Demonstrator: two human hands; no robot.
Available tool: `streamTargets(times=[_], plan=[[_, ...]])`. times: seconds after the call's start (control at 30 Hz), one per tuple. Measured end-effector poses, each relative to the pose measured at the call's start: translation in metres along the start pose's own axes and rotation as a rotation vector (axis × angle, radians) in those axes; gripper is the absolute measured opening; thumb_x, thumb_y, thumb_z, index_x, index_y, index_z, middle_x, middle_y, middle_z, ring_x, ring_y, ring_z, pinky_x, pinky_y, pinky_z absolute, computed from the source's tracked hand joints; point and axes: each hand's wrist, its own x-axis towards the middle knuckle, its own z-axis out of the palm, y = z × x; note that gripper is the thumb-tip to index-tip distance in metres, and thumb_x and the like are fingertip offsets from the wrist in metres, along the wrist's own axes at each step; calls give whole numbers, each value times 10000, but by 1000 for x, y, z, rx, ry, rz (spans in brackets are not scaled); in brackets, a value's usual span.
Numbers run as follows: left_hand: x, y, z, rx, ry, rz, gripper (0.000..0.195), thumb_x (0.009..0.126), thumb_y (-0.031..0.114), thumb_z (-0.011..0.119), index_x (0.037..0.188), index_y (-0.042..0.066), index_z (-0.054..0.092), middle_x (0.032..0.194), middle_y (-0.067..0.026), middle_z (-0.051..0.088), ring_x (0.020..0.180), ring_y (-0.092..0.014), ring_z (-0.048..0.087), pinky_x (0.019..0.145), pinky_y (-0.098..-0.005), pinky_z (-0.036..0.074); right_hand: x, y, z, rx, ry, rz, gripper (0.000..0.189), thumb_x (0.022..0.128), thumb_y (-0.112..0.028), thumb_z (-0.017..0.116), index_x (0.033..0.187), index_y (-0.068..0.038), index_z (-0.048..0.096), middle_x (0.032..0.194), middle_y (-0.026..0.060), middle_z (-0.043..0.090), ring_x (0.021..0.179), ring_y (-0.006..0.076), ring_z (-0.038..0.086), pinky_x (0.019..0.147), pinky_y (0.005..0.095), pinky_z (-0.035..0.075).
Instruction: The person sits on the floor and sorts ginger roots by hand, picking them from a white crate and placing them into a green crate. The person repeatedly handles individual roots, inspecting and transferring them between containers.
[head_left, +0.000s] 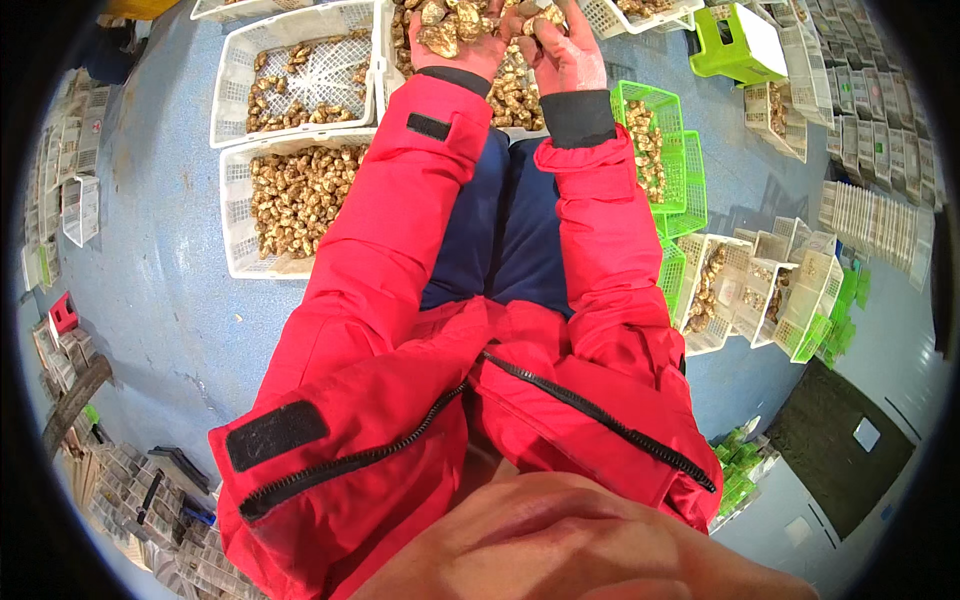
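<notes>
My left hand (480, 56) is turned palm up near the top edge, with several lumpy brown-and-cream pieces of produce (450, 30) resting on it. I cannot tell whether they are tubers, bulbs or mushrooms. Close beside it, my right hand (574, 60) holds a similar piece (546, 18) between thumb and fingers. Both hands are above a white plastic crate (385, 45) that holds many more loose pieces (516, 94). The top of the frame cuts off part of this crate and some fingertips.
Left of my legs are a sparsely filled white crate (300, 19) and a fuller one (236, 165). To the right stand green baskets (675, 112), more white crates (739, 281) and a green-and-white step stool (742, 45). Stacked crates (874, 97) line the far right.
</notes>
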Motion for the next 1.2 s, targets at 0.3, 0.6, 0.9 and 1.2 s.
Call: streamTargets(times=[0.3,0.6,0.9,1.2], plan=[[-12,-2,5,330,147,32,533,828,493,389,1220,156,518,1259,-91,523,1182,-288,459,986,-486,360,16,-19,45,-1033,-388,-258,495,761,-39,579,1250,-55,503,1022,129,617,889,208,603,772,300,483],[-10,1,7,-100,-35,-338,450,837,458,431,1094,120,579,1118,-122,593,1104,-382,496,951,-567,366,60,-30,-11,-844,-300,45,319,870,-146,541,1161,-17,563,918,61,630,821,164,611,705,287,496],[-9,1,8,-174,-89,-290,421,841,447,449,1076,112,551,1135,-146,555,1063,-375,482,954,-575,379,60,-14,-54,-162,-184,83,361,893,-145,545,1237,-45,500,1135,59,524,860,162,557,752,295,471],[-5,9,-16,51,-207,-265,478,883,422,369,1268,155,466,1266,-86,513,1197,-280,453,1018,-475,337,31,-45,69,-812,-449,2,571,826,-168,625,1338,-43,404,1074,60,558,894,130,542,797,262,445]])
